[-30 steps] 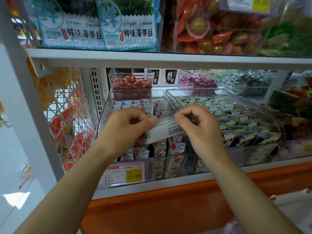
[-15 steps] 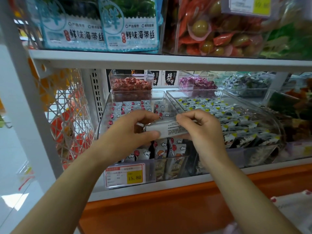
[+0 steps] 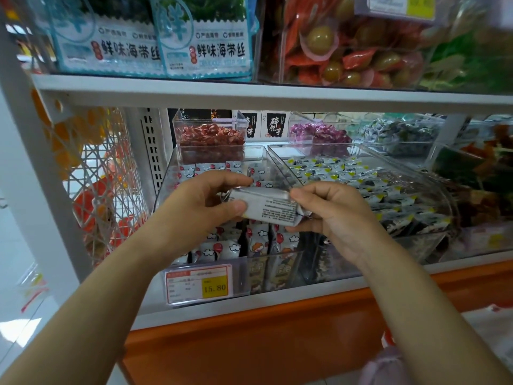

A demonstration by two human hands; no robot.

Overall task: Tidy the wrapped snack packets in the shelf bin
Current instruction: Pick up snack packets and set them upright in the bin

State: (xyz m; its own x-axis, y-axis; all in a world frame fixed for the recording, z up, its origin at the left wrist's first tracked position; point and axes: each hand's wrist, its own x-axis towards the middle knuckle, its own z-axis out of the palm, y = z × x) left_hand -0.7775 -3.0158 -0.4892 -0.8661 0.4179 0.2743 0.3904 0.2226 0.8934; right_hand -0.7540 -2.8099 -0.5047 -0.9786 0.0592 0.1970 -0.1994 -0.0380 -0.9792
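Our left hand grips the left end of one packet, thumb beneath and fingers curled over its top edge. Our right hand pinches the right end between thumb and forefinger. Together they hold it in the air above the front rows of the bin, touching nothing below.

A second ago the packet sloped up toward the right, and our left hand was balled tightly round its end. Now it lies nearly level, dipping a little to the right, with its printed back toward us. The left fingers have loosened and spread along the packet. The hands themselves have hardly shifted over the bin.

We judge that the packet has been squared up but not yet put back. Beneath it the other packets stand on edge in rows behind the front wall. Our hands hide the spot where this one would go, so we cannot tell whether a gap is waiting.

A price tag hangs on the bin's front. Just to the right sits a second bin of darker packets.
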